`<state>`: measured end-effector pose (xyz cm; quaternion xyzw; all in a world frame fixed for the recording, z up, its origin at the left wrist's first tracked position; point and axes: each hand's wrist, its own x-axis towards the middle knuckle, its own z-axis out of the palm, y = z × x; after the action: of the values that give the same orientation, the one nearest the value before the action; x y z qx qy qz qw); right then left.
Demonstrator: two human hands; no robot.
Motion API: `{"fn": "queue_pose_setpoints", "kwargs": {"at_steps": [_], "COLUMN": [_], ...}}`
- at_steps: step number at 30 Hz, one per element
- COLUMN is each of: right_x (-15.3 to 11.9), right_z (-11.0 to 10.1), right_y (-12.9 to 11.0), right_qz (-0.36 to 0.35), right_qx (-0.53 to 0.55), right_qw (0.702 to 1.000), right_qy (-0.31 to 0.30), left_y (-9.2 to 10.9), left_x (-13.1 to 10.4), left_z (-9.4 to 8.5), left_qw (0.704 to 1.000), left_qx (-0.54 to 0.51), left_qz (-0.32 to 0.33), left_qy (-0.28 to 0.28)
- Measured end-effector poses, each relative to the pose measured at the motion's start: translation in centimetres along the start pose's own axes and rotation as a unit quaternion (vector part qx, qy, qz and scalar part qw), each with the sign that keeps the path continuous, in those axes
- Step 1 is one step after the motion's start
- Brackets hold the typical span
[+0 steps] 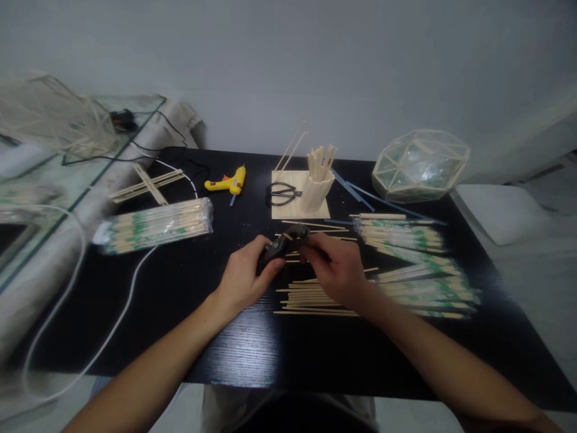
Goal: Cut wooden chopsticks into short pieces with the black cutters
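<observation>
My left hand (246, 270) is closed around a dark, glossy, curved object (282, 242) whose kind I cannot make out. My right hand (338, 264) pinches at that object's right end, with its fingertips partly hidden. Both hands are above the middle of the black table. Below and around my right hand lie loose wooden sticks (302, 299), roughly parallel. Just beyond the hands, a wooden board (283, 210) bears black-handled scissors (282, 193) and a holder made of sticks (315, 195), with several chopsticks (321, 161) standing in it.
A yellow glue gun (228, 181) lies at the back left, near a wrapped chopstick pack (157, 225) and a white cable (130, 294). More wrapped chopsticks (419, 276) spread out at right. Behind them are translucent glue sticks (356, 192) and a faceted stick-framed shape (419, 165).
</observation>
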<state>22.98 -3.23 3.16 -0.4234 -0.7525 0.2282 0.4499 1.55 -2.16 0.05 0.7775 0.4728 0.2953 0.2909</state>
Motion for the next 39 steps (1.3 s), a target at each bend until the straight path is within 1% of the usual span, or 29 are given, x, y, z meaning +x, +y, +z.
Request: {"fn": "queue_pose_setpoints", "kwargs": {"at_steps": [6,11,16,21,24,27,30,35,39], "right_x": [0.5,1.1,1.3,1.3,1.3,1.3,1.2,1.1,1.2], "right_z": [-0.4,-0.7,-1.2,-1.4,-1.4,-1.4,-1.4,-1.1,-0.9], "right_y": [-0.5,-0.7,-0.3,0.0,0.0,0.0,0.0,0.3,0.5], "right_qz": [0.050,0.082,0.113,0.147,0.182,0.216,0.245,0.267,0.277], "right_qx": [0.062,0.124,0.202,0.249,0.289,0.325,0.345,0.360,0.353], "right_qw": [0.996,0.986,0.964,0.945,0.925,0.903,0.889,0.878,0.880], "right_qy": [-0.033,-0.075,-0.127,-0.153,-0.168,-0.179,-0.178,-0.170,-0.159], "left_y": [-0.3,-0.4,-0.8,-1.1,-1.1,-1.0,-0.7,-0.2,-0.1], "left_x": [0.2,0.4,0.6,0.7,0.7,0.8,0.8,0.9,1.0], "left_z": [-0.2,-0.7,-0.8,-1.0,-1.1,-1.2,-1.3,-1.6,-1.5], "left_qw": [1.000,0.999,0.999,0.997,0.997,0.997,0.997,0.998,0.997], "left_qx": [-0.004,-0.003,-0.002,-0.010,-0.007,-0.004,-0.001,0.012,0.007], "left_qz": [0.017,0.036,0.052,0.072,0.077,0.069,0.051,0.021,-0.007], "left_qy": [-0.011,-0.006,-0.010,-0.025,-0.029,-0.040,-0.054,-0.066,-0.074]}}
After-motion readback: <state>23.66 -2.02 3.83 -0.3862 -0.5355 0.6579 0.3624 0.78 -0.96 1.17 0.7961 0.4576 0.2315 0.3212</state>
